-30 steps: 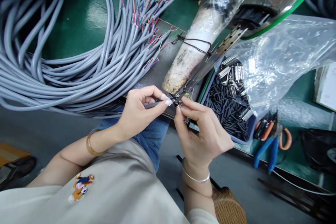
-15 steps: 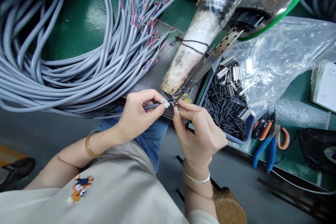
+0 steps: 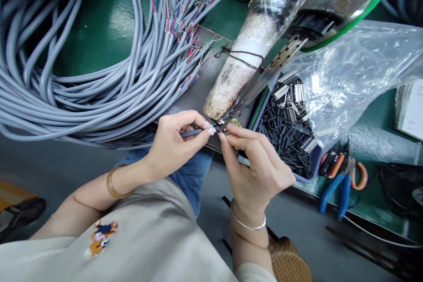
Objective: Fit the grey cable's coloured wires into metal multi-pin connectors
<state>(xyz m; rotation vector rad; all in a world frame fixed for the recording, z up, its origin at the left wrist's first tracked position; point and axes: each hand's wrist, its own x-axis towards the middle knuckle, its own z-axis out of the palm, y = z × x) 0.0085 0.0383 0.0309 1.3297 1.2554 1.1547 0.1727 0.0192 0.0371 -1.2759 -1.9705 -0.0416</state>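
Note:
My left hand (image 3: 175, 141), white covers on its thumb and fingertip, pinches the end of a grey cable (image 3: 191, 133). Fine coloured wires show just past those fingertips. Opposite it, my right hand (image 3: 256, 158) is closed with thumb and forefinger on a small metal connector (image 3: 224, 131), partly hidden by the fingers. The dark tip of a soldering iron (image 3: 269, 80) with a perforated shaft comes down from the upper right and meets the wires and connector between my hands. Whether a wire is joined to a pin is too small to tell.
A thick bundle of grey cables (image 3: 109, 90) with stripped ends covers the left. A plastic-wrapped tube (image 3: 236, 64) reaches down close above my hands. Right of it stand a bin (image 3: 309, 179) of black sleeves and metal connectors, a clear bag (image 3: 357, 57) and blue-handled pliers (image 3: 343, 196).
My right hand has shifted slightly to the right, its fingers a little more spread along the connector. My left hand stays almost in place with the cable.

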